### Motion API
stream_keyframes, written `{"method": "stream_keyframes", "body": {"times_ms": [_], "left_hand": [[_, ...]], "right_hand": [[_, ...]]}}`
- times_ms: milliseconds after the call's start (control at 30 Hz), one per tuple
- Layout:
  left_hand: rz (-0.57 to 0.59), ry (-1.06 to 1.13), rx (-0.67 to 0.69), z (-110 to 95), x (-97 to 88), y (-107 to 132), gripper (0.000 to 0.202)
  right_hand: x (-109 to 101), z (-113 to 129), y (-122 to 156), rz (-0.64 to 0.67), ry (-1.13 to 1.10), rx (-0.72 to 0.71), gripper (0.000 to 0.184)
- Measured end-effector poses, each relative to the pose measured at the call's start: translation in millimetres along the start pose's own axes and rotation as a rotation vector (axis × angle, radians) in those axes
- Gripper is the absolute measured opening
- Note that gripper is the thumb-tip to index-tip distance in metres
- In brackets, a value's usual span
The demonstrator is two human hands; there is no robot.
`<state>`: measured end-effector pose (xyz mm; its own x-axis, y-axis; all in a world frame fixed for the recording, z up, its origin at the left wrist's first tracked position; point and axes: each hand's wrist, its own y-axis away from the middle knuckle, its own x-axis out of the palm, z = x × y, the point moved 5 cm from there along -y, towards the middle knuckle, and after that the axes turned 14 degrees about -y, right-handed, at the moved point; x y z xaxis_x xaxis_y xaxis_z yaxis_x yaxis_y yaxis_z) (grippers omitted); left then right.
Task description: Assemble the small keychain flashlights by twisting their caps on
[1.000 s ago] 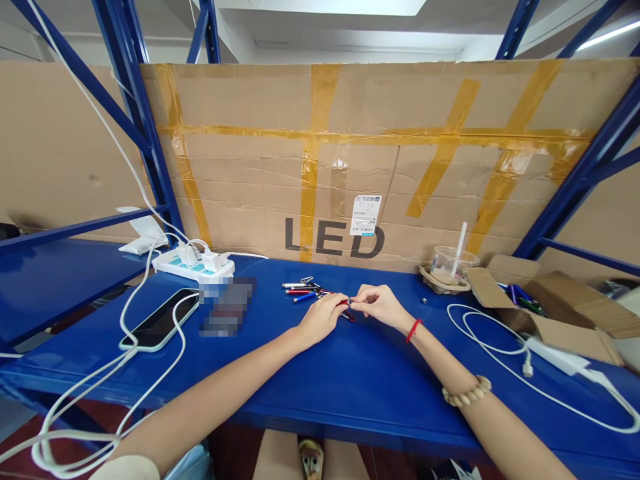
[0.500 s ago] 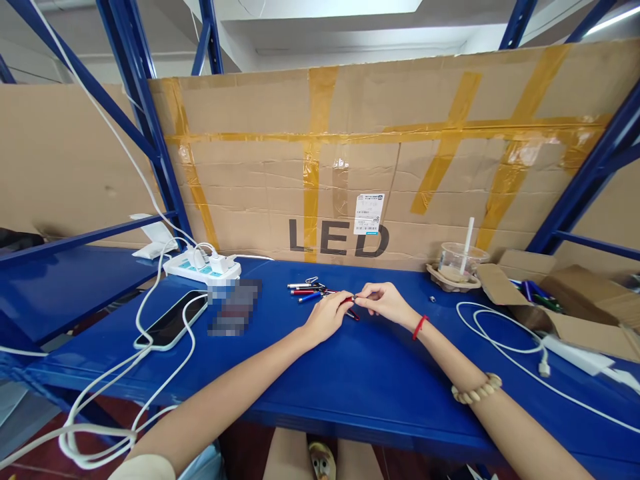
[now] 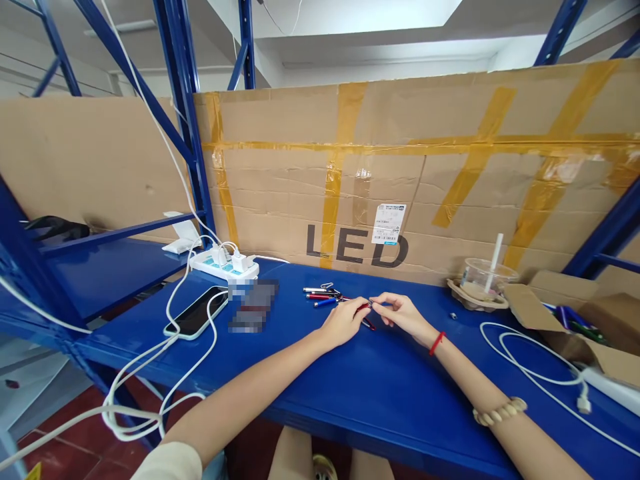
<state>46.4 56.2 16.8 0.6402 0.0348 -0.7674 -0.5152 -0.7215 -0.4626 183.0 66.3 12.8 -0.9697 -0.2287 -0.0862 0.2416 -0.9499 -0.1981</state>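
Note:
My left hand [image 3: 345, 325] is closed around a slim red pen-like tube [image 3: 363, 307], mostly covered by the fingers. Its fingertips meet those of my right hand [image 3: 401, 313], which pinches a small dark piece [image 3: 371, 305] at the tube's end; whether the two are joined I cannot tell. Beside and partly behind my left hand lies a loose pile of slim tubes, among them a blue one [image 3: 326, 303], a red one [image 3: 317, 297] and a silver one [image 3: 313, 290], with a metal clip [image 3: 327, 285]. Another dark red piece [image 3: 369, 325] lies under the hands.
A tiny metal part [image 3: 453, 316] lies right of my hands. Farther right are a plastic cup [image 3: 487, 277] in a carton holder, an open cardboard box [image 3: 550, 310] with coloured pens, and a white cable [image 3: 530, 380]. At left are a phone [image 3: 197, 315] and a power strip [image 3: 213, 266].
The view has shifted, so everything sits farther right and slightly lower in the picture. Both hands stay together at the red tube, with little visible change in their grip.

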Motion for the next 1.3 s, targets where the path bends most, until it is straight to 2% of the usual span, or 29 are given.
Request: {"method": "stream_keyframes", "body": {"times_ms": [233, 433, 767, 1300], "left_hand": [[0.023, -0.036, -0.013, 2.1, 3.2, -1.1, 0.023], [-0.01, -0.042, 0.018, 3.0, 4.2, -3.3, 0.024], [-0.049, -0.003, 0.038, 3.8, 3.6, -4.1, 0.019], [-0.066, -0.02, 0.053, -1.2, 2.4, -2.4, 0.018]], "right_hand": [[-1.9, -2.0, -0.1, -0.029, 0.025, 0.005, 0.044], [-2.5, -0.7, -0.3, -0.054, 0.01, -0.006, 0.043], [-6.0, -1.7, -2.3, -0.023, -0.002, -0.049, 0.035], [-2.1, 21.6, 3.7, 0.003, 0.04, -0.099, 0.028]]}}
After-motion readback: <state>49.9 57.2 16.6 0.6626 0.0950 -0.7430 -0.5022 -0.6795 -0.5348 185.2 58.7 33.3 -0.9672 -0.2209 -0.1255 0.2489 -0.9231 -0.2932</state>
